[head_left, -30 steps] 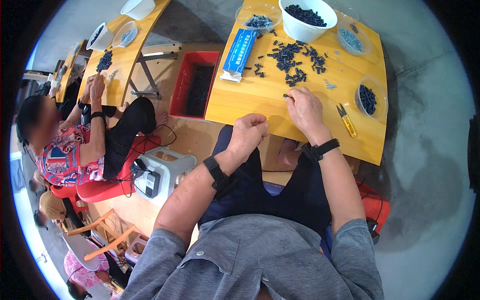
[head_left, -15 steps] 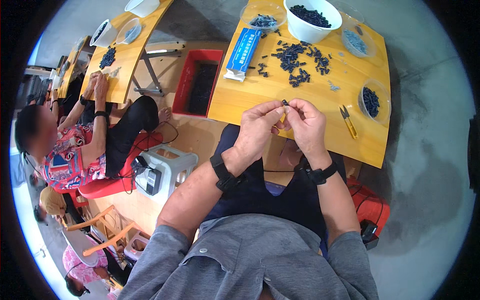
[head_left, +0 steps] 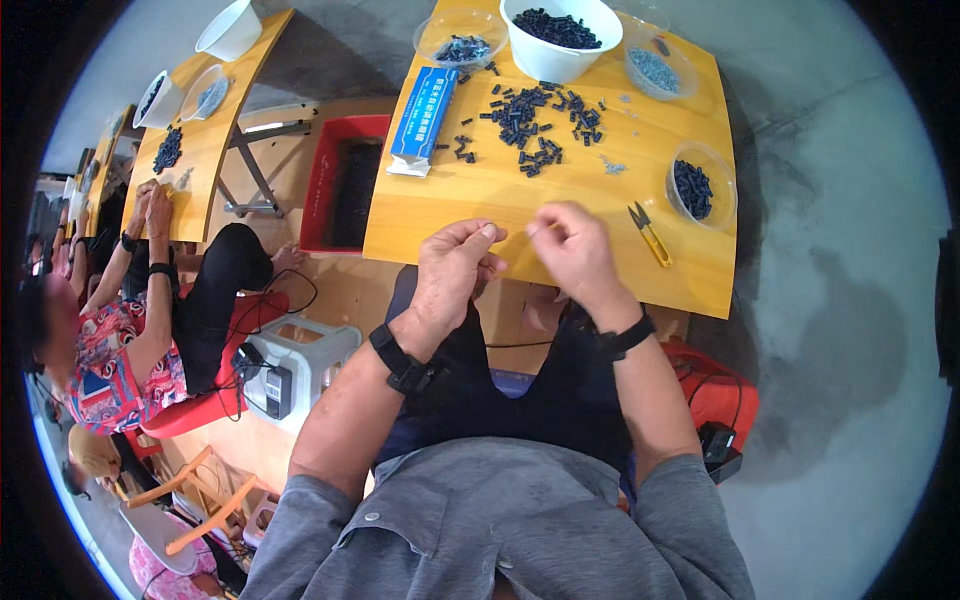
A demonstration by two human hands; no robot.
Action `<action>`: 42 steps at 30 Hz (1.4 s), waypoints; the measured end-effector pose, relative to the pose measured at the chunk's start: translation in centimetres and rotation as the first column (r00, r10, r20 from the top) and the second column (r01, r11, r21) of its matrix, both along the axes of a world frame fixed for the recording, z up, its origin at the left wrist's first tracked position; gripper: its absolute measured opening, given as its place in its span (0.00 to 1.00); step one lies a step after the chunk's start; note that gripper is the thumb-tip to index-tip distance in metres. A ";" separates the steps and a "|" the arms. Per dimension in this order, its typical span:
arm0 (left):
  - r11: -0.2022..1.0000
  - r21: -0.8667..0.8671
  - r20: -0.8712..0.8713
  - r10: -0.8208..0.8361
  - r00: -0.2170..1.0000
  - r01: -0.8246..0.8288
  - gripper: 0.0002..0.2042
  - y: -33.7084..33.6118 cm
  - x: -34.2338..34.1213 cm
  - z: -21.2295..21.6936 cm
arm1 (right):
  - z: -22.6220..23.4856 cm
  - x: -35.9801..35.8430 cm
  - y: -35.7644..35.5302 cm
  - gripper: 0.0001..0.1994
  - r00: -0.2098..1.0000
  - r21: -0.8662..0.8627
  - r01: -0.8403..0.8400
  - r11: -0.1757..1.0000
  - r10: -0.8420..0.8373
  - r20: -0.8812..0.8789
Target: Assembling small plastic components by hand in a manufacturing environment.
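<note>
My left hand (head_left: pixel 455 265) is over the table's near edge, its thumb pressed to the curled forefinger; whatever it may hold is hidden. A short gap away, my right hand (head_left: pixel 577 255) is raised with fingers curled in, slightly blurred, and I cannot make out anything in it. Beyond both hands lies a loose pile of short black tubular pieces (head_left: pixel 520 118). A small heap of light grey bits (head_left: pixel 613 167) is to the pile's right. Yellow-handled thread snips (head_left: pixel 652 237) rest right of my right hand, beside a clear bowl of black pieces (head_left: pixel 692 190).
At the table's back stand a white tub (head_left: pixel 550 64) of black pieces, a clear bowl of mixed parts (head_left: pixel 462 45) and a tub of blue-grey bits (head_left: pixel 655 72). A blue-and-white box (head_left: pixel 422 115) lies left. A red crate (head_left: pixel 325 185) stands between tables; a seated person (head_left: pixel 120 345) works leftward.
My hands have come apart, the left one moving left. The small black piece seen between my fingertips earlier no longer shows. The whole view has shifted slightly.
</note>
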State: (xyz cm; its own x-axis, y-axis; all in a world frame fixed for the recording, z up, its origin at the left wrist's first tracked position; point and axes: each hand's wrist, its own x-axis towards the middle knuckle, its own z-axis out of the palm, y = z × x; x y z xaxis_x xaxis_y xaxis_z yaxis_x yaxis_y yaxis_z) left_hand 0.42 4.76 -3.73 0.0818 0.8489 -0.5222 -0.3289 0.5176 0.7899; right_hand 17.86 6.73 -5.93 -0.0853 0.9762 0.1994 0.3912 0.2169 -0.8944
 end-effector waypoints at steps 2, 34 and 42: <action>1.000 -0.016 -0.071 -0.015 0.997 0.014 0.09 0.0 -0.4 0.0 | -0.4 2.5 1.7 0.04 0.954 0.123 0.138 0.983 -0.165 0.249; 0.985 -0.122 -0.184 -0.143 0.972 0.121 0.10 0.4 -0.7 -2.4 | -1.4 6.6 6.1 0.08 0.772 0.088 0.151 0.985 -0.173 0.611; 0.989 -0.107 -0.186 -0.126 0.974 0.107 0.10 0.3 -0.6 -2.5 | -0.3 5.5 6.1 0.09 0.764 -0.023 0.167 0.986 -0.114 0.635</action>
